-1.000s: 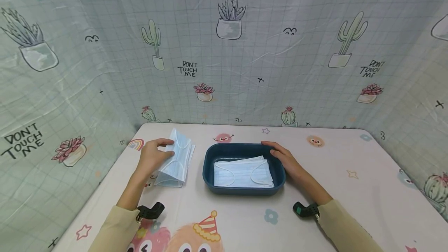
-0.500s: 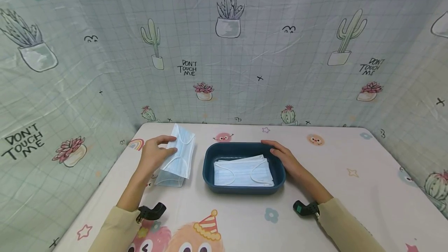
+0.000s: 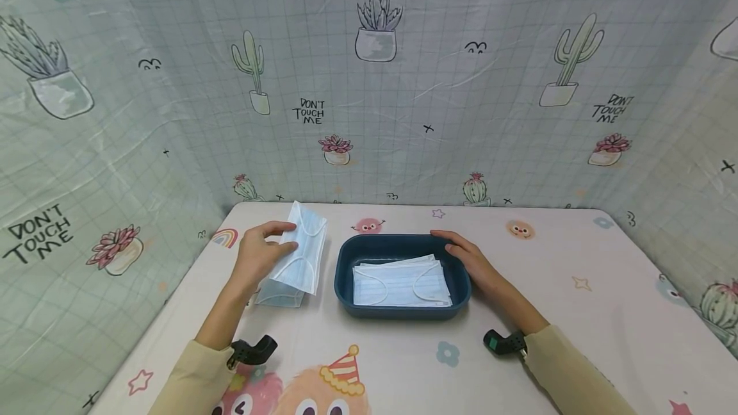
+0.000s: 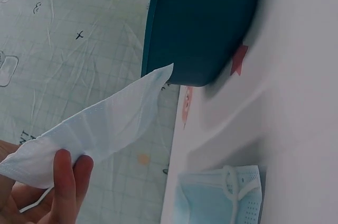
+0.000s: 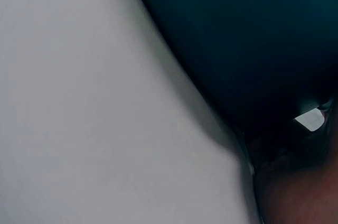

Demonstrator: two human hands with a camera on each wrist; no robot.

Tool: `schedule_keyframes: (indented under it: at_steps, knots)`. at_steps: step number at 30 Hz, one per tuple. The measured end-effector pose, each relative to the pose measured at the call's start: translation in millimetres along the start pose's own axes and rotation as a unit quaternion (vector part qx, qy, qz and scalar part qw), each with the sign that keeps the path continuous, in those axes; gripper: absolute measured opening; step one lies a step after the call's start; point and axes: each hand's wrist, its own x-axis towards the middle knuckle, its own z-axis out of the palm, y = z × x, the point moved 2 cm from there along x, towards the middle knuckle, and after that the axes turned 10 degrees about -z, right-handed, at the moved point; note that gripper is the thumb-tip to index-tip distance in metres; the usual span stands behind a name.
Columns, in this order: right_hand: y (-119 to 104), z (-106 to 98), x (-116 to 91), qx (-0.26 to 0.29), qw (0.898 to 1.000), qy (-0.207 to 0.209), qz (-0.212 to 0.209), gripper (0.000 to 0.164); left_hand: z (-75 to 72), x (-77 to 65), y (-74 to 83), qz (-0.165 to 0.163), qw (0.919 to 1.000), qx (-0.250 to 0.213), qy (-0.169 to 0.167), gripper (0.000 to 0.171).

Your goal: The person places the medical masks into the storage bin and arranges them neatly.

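My left hand [image 3: 256, 258] pinches a light blue face mask [image 3: 302, 248] between thumb and fingers, raised and tilted above the table. In the left wrist view the lifted mask [image 4: 105, 123] slants across, its far corner overlapping the tub in sight. Another face mask [image 3: 280, 296] lies on the table under it, partly hidden. At the centre stands a dark blue plastic tub [image 3: 398, 314] with a stack of face masks [image 3: 398, 284] inside, white ear loops on top. My right hand [image 3: 469, 264] grips the tub's far right corner at the rim; the right wrist view is dark there.
The table [image 3: 548, 364] has a white cloth with cartoon prints. A hanging cloth [image 3: 438, 95] with cactus prints encloses the back and sides. Black wrist cameras [image 3: 254, 349] sit on both wrists, low over the table.
My left hand has lifted the mask off the one beneath and shifted it slightly to the right, toward the tub. My right hand and the tub stay in place.
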Motion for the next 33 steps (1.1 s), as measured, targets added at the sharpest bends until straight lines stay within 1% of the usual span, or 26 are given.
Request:
schedule_keyframes:
  at_steps: [10,15,23,33]
  knots:
    - [-2.2,0.0,-0.4,-0.001,1.000,0.000,0.000,0.045,2.3,-2.9,4.5,0.000,0.9999,-0.007,0.007,0.039]
    - [-2.9,-0.3,-0.3,-0.002,1.000,0.002,0.004,0.045,5.1,-3.9,6.5,-0.005,1.0000,-0.004,0.005,0.039]
    - [-3.0,-1.1,1.5,-0.001,1.000,0.002,-0.002,0.044,7.1,-6.3,7.8,-0.008,1.0000,0.001,0.002,0.038]
    - [-1.6,-1.6,1.3,0.003,1.000,0.003,0.003,0.045,8.3,-7.6,9.8,0.005,1.0000,0.002,0.002,0.038]
